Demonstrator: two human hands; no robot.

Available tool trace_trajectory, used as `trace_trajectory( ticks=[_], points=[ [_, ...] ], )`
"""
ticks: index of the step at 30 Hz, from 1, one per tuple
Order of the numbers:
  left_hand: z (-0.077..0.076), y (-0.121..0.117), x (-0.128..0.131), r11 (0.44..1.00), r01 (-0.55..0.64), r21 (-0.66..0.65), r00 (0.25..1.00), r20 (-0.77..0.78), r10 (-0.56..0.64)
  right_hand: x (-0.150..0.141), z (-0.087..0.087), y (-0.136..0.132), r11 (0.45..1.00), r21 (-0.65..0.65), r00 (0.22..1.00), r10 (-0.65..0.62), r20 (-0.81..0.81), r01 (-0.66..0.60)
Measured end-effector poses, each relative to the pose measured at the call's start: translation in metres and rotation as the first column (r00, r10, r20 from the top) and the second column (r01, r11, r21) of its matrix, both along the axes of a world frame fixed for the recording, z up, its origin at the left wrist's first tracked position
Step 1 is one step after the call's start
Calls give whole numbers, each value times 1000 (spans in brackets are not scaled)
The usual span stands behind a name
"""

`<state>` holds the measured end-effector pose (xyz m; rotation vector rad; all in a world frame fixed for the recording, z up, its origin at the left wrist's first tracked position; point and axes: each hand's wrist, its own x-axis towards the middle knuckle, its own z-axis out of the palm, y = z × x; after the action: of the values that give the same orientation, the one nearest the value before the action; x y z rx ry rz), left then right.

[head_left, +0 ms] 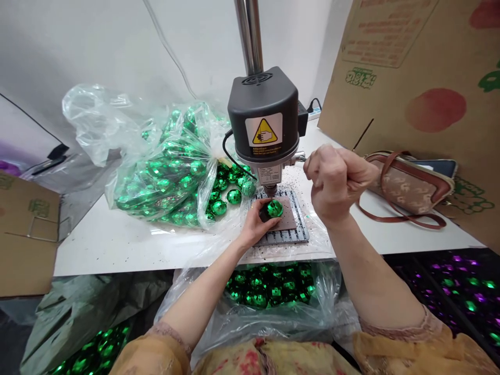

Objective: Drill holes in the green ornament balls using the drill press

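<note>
My left hand (258, 224) is closed round a green faceted mirror ball (275, 208), thumb and fingers on its sides. The ball sits over the slotted metal base (299, 229) of a small drill press, right below the chuck (270, 190). My right hand (338, 179) forms a fist beside the black motor head (263, 112), at the end of the press's metal lever (300, 156); the part inside the fist is hidden. A dark thin rod (363, 134) shows just beyond that hand.
A clear plastic bag (167, 177) spills green balls (234, 196) left of the press. More balls (273, 285) fill a bag below the table edge. On the right are a strapped handbag (416, 182) and a large cardboard box (390, 83). Dark shavings dot the white table (128, 245).
</note>
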<state>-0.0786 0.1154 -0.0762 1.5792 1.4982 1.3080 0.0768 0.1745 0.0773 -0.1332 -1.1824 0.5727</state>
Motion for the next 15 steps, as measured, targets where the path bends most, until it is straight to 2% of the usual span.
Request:
trace_trajectory(
  ticks=[8,13,15],
  points=[
    [2,-1,1,1000,6,-15,999,41,-5,-2,-14,6,990,109,995,-91,-28,94],
    [2,-2,2,1000,13,-9,997,70,-12,1,-31,4,979,185,996,-83,-25,86],
    [2,-3,2,1000,15,-10,996,84,-15,3,-33,1,982,165,995,-97,2,95]
  ],
)
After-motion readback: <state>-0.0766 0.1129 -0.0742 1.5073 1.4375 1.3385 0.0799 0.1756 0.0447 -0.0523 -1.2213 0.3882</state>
